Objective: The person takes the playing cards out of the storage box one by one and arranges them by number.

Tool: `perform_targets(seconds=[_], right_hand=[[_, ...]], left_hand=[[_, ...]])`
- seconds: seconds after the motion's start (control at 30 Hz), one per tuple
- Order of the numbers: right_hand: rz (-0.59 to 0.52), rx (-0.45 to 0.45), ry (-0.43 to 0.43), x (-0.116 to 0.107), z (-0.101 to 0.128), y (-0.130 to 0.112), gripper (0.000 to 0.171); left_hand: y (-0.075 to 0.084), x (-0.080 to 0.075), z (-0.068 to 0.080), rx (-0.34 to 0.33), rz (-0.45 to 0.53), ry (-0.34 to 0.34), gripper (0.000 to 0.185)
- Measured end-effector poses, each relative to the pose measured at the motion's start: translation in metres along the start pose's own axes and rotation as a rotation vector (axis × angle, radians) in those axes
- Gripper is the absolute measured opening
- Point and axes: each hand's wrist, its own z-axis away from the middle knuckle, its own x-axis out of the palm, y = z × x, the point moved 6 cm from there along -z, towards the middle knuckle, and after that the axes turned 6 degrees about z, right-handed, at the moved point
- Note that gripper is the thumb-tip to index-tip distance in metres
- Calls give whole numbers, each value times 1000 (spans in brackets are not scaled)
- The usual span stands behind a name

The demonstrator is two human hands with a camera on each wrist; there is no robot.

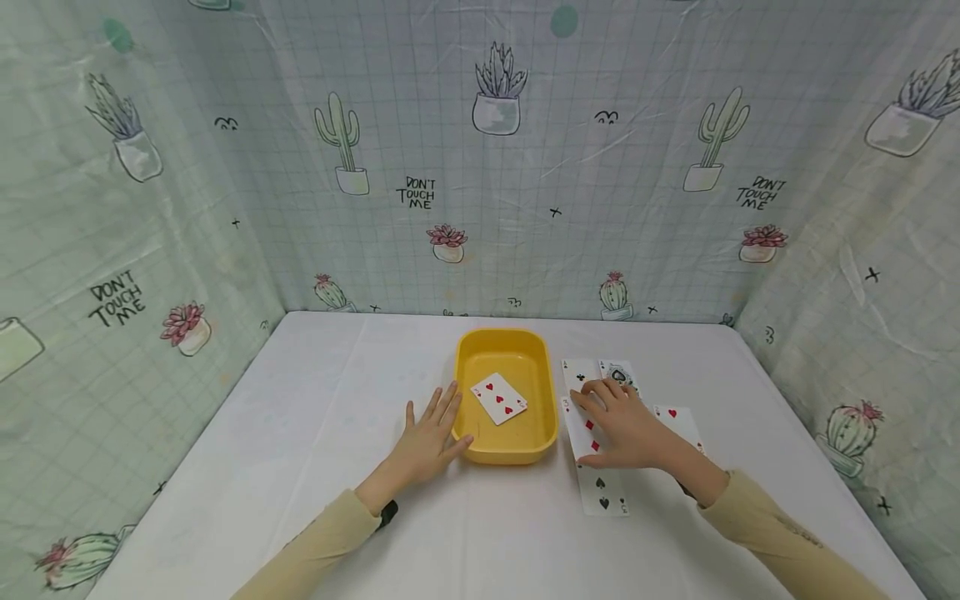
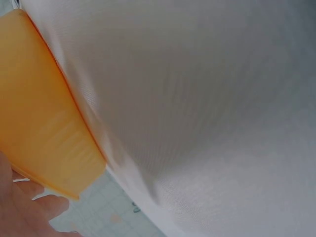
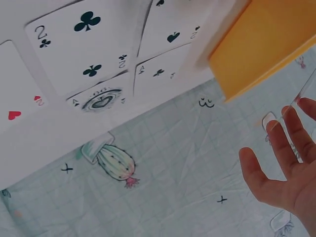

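My left hand (image 1: 425, 446) spreads its fingers against the near left rim of a yellow plastic tray (image 1: 506, 457). Inside the tray lies a three of hearts (image 1: 498, 398), face up. To the right of the tray, my right hand (image 1: 624, 429) pinches a playing card with red diamonds (image 1: 581, 433) between thumb and fingers. That card overlaps the column of cards under it in the head view. In the right wrist view, the two of clubs (image 3: 74, 54) and the two of spades (image 3: 168, 24) lie face up; the hand covers the two of clubs in the head view.
An ace of clubs (image 1: 577, 367) and an ace of spades (image 1: 618, 372) lie at the far end of the card rows. The two of hearts (image 1: 678, 422) is on the right. A white cloth (image 1: 337, 383) covers the table; a patterned curtain (image 1: 525, 208) stands around it.
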Motion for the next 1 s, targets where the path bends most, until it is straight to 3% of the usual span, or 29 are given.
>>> perform_targets(seconds=[0.33,1.0], right_hand=[[26,11,33,5,31,6,87],[67,66,-28,41,80,22,90]], left_hand=[[2,-2,1,4,15,6,74],[2,-4,2,11,-3,8,75]])
